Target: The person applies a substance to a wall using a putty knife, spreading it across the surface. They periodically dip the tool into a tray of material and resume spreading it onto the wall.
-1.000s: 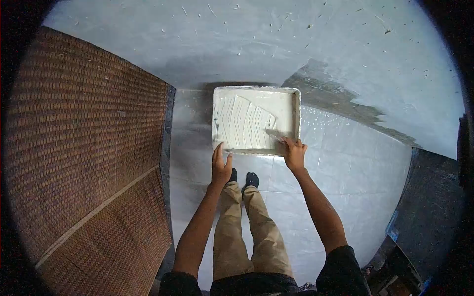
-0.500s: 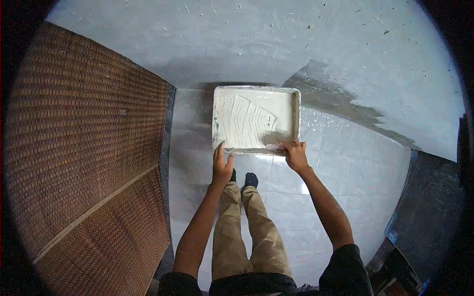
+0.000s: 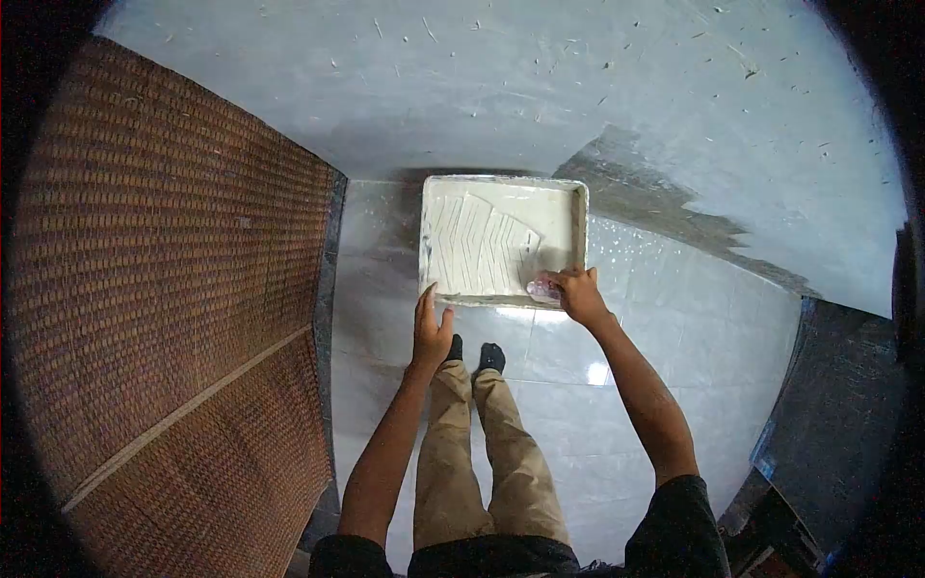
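Observation:
A rectangular tray [image 3: 583,226] stands on the floor before my feet, with a layer of white paste [image 3: 496,226] in it. Thin slanting lines mark the paste on its left and middle part. At the tray's near left corner is my left hand [image 3: 433,326], its fingers apart and touching the rim. My right hand [image 3: 581,294] is closed round a small translucent pinkish tool [image 3: 545,288] at the near right corner, over the near edge of the paste.
A woven brown panel [image 3: 173,222] rises on the left. Beyond the tray is a grey wall [image 3: 462,87] with a darker rough patch [image 3: 655,183] at its foot. Pale glossy tiles [image 3: 674,337] cover the floor. A dark panel [image 3: 838,405] is at the right.
The tool in my right hand shows more fully and has turned slightly. The whole view has shifted a little; my left hand stays at the near left corner.

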Demonstrator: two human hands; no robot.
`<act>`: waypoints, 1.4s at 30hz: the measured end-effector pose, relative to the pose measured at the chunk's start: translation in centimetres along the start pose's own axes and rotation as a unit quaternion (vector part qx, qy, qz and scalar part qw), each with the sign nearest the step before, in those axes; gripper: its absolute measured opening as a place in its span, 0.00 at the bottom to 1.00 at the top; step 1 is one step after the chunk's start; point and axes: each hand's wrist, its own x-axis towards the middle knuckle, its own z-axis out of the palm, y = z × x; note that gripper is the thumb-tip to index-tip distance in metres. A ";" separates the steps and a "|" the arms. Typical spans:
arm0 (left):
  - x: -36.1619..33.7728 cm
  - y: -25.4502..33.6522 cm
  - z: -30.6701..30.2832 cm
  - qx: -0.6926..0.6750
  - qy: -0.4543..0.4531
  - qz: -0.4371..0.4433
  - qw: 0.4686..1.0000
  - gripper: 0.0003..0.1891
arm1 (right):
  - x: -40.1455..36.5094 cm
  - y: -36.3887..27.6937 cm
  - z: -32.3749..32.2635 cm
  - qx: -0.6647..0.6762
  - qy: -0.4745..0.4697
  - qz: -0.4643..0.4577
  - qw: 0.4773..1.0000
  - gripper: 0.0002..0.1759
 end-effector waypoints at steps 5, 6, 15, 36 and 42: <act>0.1 0.0 -0.4 0.004 0.002 0.000 1.000 0.26 | 1.3 -0.9 -1.0 -0.018 -0.054 0.003 0.998 0.23; 0.1 0.0 -0.5 0.007 0.003 -0.004 1.000 0.25 | 1.5 -1.1 -1.2 -0.018 -0.054 0.002 0.998 0.23; -0.3 0.0 -1.3 -0.001 -0.006 -0.003 1.000 0.27 | 2.2 -1.5 -0.8 -0.147 -0.033 -0.033 0.988 0.20; 0.1 3.0 -4.2 0.010 -0.023 0.018 1.000 0.27 | 1.3 3.4 -6.2 -0.023 -0.141 0.067 0.988 0.15; 2.7 10.1 -6.6 -0.005 -0.031 0.040 0.999 0.27 | -4.2 1.9 -13.8 0.517 -0.057 0.184 0.834 0.19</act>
